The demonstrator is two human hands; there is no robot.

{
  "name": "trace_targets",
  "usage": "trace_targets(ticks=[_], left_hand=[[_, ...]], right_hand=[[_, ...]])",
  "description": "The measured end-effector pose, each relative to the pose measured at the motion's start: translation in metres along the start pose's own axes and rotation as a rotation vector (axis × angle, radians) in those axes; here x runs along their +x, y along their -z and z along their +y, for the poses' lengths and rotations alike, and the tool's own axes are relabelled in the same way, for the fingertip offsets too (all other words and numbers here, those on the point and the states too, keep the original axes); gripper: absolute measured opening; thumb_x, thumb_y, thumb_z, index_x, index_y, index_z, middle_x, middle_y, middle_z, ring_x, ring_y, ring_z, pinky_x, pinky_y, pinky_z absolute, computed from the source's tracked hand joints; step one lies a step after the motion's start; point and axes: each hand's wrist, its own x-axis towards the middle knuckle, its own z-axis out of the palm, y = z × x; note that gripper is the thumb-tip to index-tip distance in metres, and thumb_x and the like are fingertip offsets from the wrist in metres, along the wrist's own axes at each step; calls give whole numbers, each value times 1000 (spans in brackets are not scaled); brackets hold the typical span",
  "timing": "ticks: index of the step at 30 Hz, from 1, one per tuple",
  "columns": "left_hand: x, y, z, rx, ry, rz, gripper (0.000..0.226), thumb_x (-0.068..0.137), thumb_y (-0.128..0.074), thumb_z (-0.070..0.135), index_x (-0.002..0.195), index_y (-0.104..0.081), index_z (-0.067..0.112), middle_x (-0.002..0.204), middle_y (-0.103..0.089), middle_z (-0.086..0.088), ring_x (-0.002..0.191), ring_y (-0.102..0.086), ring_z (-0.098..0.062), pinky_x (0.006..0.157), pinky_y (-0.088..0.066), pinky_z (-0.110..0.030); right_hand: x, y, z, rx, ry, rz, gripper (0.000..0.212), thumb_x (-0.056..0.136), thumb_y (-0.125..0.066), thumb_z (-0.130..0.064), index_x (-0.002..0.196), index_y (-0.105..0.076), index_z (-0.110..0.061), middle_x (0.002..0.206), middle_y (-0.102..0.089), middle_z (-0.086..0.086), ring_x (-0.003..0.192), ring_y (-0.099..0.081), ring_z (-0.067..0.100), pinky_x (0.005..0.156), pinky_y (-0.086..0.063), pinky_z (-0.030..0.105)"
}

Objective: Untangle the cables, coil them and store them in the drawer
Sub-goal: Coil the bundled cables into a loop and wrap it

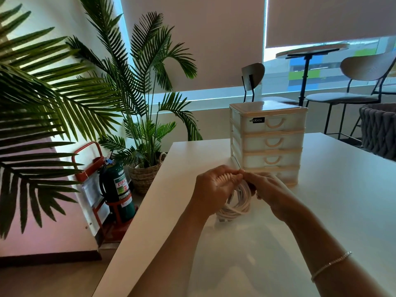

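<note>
White table [321, 211], glossy top, left edge runs diagonally toward the near corner. Small plastic drawer unit [267, 142] stands upright on it near the far edge, four drawers stacked, all pushed in, curved beige handles facing the camera, black label on the top drawer. Coiled white cable [237, 202] has its lower loops resting on the tabletop just in front of the unit's bottom drawer; both forearms hang over the near part of the table.

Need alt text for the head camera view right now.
Both hands, left and right, hold a coiled white cable above a white table, just in front of a small four-drawer organizer with all drawers closed. Potted palms stand to the left.
</note>
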Motion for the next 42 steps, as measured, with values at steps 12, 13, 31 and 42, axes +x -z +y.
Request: trace_targets(ticks=[12,13,31,42], left_hand=[[1,2,-7,-5,56,115,11,87,-60,21,85,-70,18,57,-60,16,59,-57,-1,65,-48,-19],[2,3,-7,-27,75,109,10,88,-60,21,86,-69,18,60,-62,14,58,-57,-4,63,-49,-24],[3,-19,-8,-416,322,-186,7,89,-60,16,95,-59,12,82,-59,-4,81,-58,-18,74,-49,-27],[-17,-27,18,-364,441,-394,10,89,-59,19,96,-56,13,80,-64,-1,66,-64,-11,56,-54,-25]], right_hand=[[3,-13,5,-49,84,98,23,92,-51,-32,99,-60,-13,77,-64,-1,65,-60,7,58,-46,20],[3,-16,5,43,100,9,26,96,-43,-29,104,-60,-11,75,-65,-2,63,-62,4,57,-47,18],[15,-7,16,71,177,294,22,96,-45,-24,105,-64,-17,89,-67,5,84,-64,25,78,-53,44],[-28,45,-2,42,-247,7,23,92,-53,-25,88,-60,-4,75,-64,9,61,-64,17,54,-54,26]])
